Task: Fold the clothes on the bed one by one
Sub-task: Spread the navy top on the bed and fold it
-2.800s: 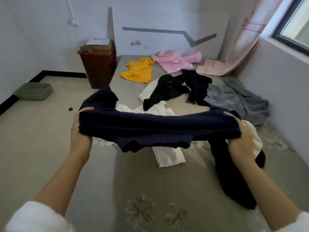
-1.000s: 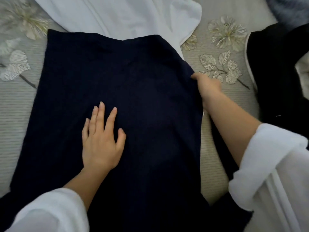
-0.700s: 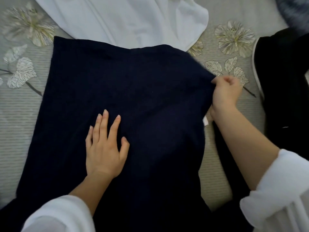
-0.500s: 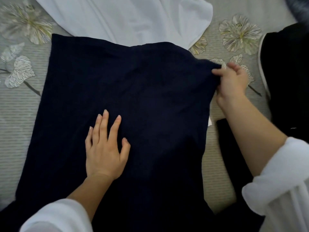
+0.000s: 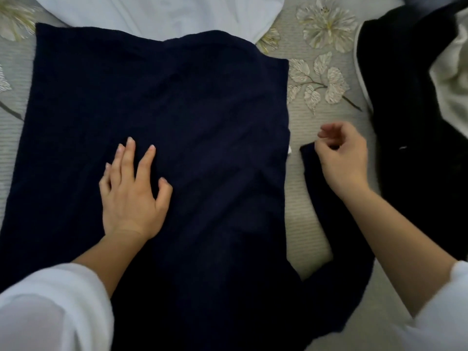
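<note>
1. So there's a navy sweater (image 5: 177, 138) spread out flat on the bed (image 5: 301, 188), taking up most of the middle. It looks pretty smooth, with a few soft creases near the right edge.

2. The left hand (image 5: 133, 196) is lying palm-down on the sweater's left-middle part, fingers spread and fully open. It's not gripping anything, just pressing flat on the knit.

3. The right hand (image 5: 342, 158) is off to the right of the sweater's body, hovering over the end of its sleeve (image 5: 319, 206), which runs along the bedspread separately from the body. The fingers are loosely curled, half open, thumb and forefinger close together but with nothing clearly pinched between them. Honestly can't tell if the fingertips are touching the cuff or just above it.

4. There's a tiny white tag (image 5: 290, 149) poking out at the sweater's right edge, right between the body and the sleeve end.

5. A white garment (image 5: 162, 13) sits at the top, with the sweater's far edge overlapping it.

6. Over on the right there's a black garment (image 5: 405, 122) in a heap with something pale (image 5: 453, 79) lying on it.

7. Both forearms are bare with white sleeves (image 5: 50, 310) pushed up.

8. The bedspread is grey-beige with a pale flower and leaf print.
</note>
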Demonstrator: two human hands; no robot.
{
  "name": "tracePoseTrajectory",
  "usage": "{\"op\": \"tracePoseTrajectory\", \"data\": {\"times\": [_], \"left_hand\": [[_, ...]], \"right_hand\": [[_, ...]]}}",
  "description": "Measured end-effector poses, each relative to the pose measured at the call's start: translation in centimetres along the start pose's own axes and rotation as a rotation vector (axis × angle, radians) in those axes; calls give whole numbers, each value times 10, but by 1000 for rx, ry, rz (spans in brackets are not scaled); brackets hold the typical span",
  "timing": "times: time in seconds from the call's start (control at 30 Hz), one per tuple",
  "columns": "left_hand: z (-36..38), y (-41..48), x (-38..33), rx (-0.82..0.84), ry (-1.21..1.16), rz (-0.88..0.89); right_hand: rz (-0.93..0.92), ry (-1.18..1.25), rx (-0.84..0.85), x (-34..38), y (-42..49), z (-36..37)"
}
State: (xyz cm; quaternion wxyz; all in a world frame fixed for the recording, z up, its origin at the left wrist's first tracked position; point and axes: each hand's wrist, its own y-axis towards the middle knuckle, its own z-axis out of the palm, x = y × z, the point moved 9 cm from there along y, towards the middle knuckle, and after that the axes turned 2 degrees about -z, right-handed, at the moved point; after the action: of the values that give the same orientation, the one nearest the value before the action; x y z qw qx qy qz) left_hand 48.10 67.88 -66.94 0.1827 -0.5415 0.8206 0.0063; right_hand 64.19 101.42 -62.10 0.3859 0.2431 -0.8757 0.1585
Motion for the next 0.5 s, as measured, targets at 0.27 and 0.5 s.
{"op": "tracePoseTrajectory", "data": {"times": [0.27,0.5], "left_hand": [[4,-10,-4,-32,25,40],[48,-146,-82,163,-171,207]], "right_hand": [[262,-243,-10,-99,-121,-102],[525,13,58,-136,-168,-88]]}}
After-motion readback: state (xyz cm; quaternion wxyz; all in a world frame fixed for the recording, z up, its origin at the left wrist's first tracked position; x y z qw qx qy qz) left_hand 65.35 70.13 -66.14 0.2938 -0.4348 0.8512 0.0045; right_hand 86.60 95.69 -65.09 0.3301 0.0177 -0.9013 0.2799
